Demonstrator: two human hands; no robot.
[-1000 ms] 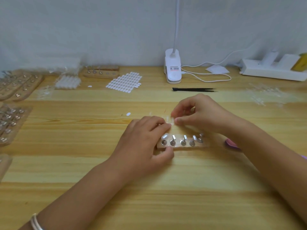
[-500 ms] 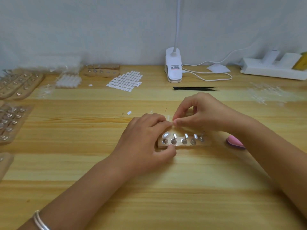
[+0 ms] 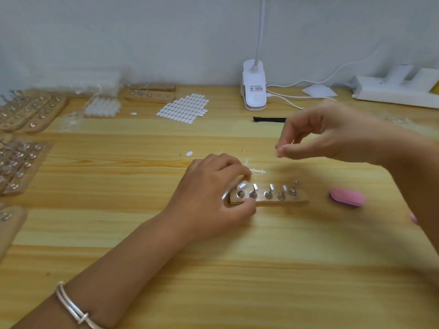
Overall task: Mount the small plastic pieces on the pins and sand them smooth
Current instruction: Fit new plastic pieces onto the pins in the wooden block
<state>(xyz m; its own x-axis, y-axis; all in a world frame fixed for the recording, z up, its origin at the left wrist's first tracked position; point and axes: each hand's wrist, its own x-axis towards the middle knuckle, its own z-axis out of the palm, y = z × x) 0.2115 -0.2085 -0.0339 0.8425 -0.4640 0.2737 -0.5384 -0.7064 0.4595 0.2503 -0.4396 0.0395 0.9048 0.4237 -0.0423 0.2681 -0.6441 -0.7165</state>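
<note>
A small wooden block [image 3: 285, 201] with a row of metal pins lies at the middle of the wooden table. My left hand [image 3: 213, 198] grips its left end, thumb on the front edge, fingers over a clear plastic piece [image 3: 241, 185] on the first pin. The other pins stand bare. My right hand [image 3: 327, 136] is raised above and behind the block, thumb and forefinger pinching something tiny and clear that is hard to make out. A clear plastic sprue [image 3: 258, 171] lies just behind the block. A pink sanding block [image 3: 347, 197] lies to the block's right.
Several wooden pin boards [image 3: 28, 110] crowd the left edge, with another block [image 3: 152, 93] at the back. A sheet of white oval stickers [image 3: 184, 108], clear plastic parts [image 3: 102, 106], black tweezers [image 3: 269, 119], a lamp base [image 3: 254, 91] and a white power strip [image 3: 394, 91] lie further back.
My right hand has lifted away from my left hand, up and to the right, still pinching. The sprue now lies uncovered behind the block. My left hand stays on the block's left end.
</note>
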